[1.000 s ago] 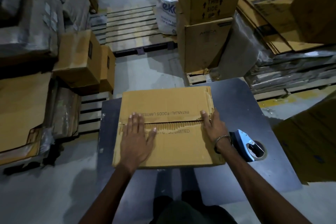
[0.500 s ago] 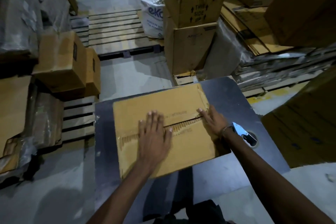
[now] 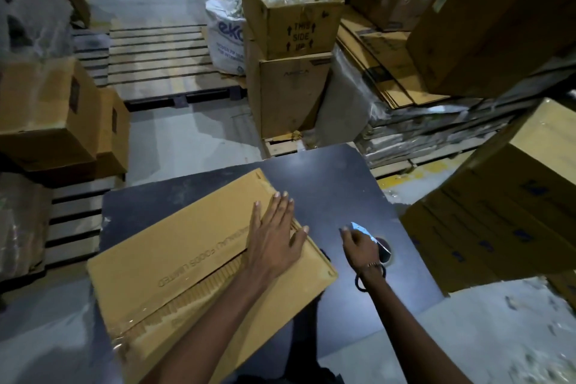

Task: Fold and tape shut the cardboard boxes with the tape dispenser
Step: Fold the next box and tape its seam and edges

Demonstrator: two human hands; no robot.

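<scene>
Brown cardboard box (image 3: pixel 187 265) lies on the dark table (image 3: pixel 336 178), its top flaps folded down. The left hand (image 3: pixel 274 240) presses flat on the flaps near the seam, fingers straight. Beside the box, the right hand (image 3: pixel 361 246) curls around the blue tape dispenser (image 3: pixel 369 235) on the table.

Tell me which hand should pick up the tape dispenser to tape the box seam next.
The right hand. It is already on the blue tape dispenser on the dark table, beside the box. The left hand lies flat on the cardboard box, pressing the flaps near the open seam, so it should probably stay there.
</scene>
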